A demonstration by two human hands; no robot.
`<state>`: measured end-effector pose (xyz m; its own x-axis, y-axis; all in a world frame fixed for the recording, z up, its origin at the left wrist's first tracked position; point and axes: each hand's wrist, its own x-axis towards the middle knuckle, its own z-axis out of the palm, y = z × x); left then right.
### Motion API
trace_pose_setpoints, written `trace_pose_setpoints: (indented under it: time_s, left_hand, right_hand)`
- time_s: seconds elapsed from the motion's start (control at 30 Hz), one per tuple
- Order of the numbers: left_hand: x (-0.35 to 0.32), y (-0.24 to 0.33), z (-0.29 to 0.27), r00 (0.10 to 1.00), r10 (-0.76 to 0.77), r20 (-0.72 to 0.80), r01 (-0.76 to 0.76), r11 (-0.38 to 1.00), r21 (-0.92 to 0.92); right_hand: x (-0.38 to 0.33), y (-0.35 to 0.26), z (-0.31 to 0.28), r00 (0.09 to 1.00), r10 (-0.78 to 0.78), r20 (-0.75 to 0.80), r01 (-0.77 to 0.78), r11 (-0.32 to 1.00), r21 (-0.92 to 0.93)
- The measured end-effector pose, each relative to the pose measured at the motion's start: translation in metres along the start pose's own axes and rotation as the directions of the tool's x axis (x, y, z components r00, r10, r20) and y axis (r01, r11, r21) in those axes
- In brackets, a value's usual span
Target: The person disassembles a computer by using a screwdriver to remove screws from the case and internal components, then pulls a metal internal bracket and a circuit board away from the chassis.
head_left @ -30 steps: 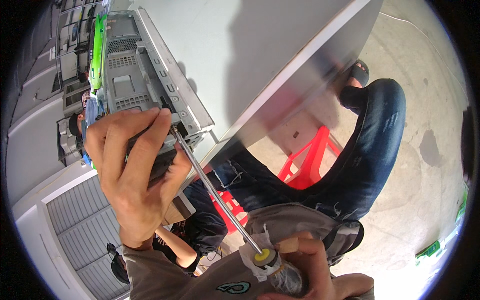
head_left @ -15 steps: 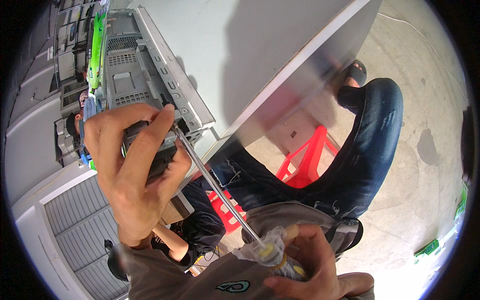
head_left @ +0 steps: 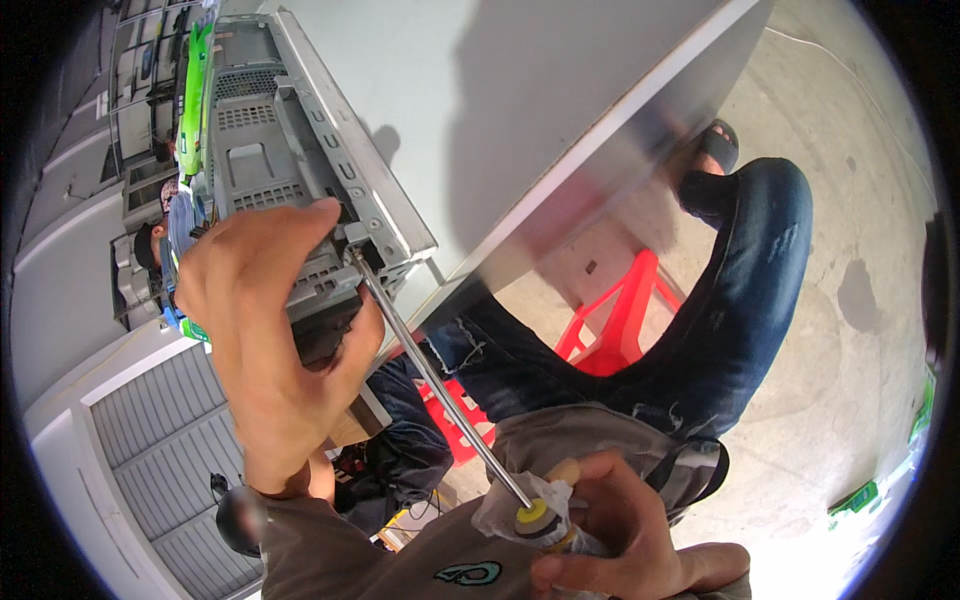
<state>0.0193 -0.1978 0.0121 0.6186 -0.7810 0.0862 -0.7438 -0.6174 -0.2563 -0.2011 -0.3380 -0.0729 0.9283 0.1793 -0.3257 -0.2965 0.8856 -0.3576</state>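
I'm looking at a grey metal chassis (head_left: 300, 190) tipped on its side at the edge of a white table (head_left: 520, 120), sitting at about 10 o'clock in the view. It's in one piece as far as I can see: panels on, green board (head_left: 192, 100) along its far edge. Judging by that, the job's early or mid-way; a screw at the chassis's near corner is being worked, and I can't tell whether it's going in or coming out, or how many are left. The screw itself is too small to make out.

Next down in size, my left hand (head_left: 265, 340) is wrapping over the chassis's near end, fingers curled about halfway closed, palm pressing on the metal, thumb at 3 o'clock close beside the shaft. It's bracing the chassis, not lifting it, by the look.

The screwdriver (head_left: 440, 385) is running diagonally from the chassis corner at 11 o'clock down to my lap at 5 o'clock. Its tip is meeting the chassis frame just right of my left thumb.

My right hand (head_left: 610, 530), at 6 o'clock, is closing tight round the yellow handle end, w/ a bit of pale cloth or wrap bunched btwn fingers and handle. Fingers are fully curled; the grip looks firm.
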Motion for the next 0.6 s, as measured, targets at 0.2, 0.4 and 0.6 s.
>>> trace_pose_setpoints:
  time_s: [0.2,0.4,0.6]
  left_hand:
    - [-0.002,-0.006,-0.001,1.000,0.031,0.002,-0.031,0.999,-0.032]
    - [-0.001,0.000,-0.004,0.990,-0.084,0.115,0.093,0.993,-0.072]
    - [-0.002,-0.008,-0.008,0.988,0.048,0.144,-0.049,0.999,0.008]
  right_hand:
    - [-0.002,-0.007,-0.003,0.898,0.429,0.096,-0.411,0.741,0.531]
    - [0.009,-0.016,0.004,0.943,0.322,0.088,-0.333,0.889,0.314]
    - [0.008,-0.014,0.004,0.970,0.237,0.048,-0.241,0.966,0.096]
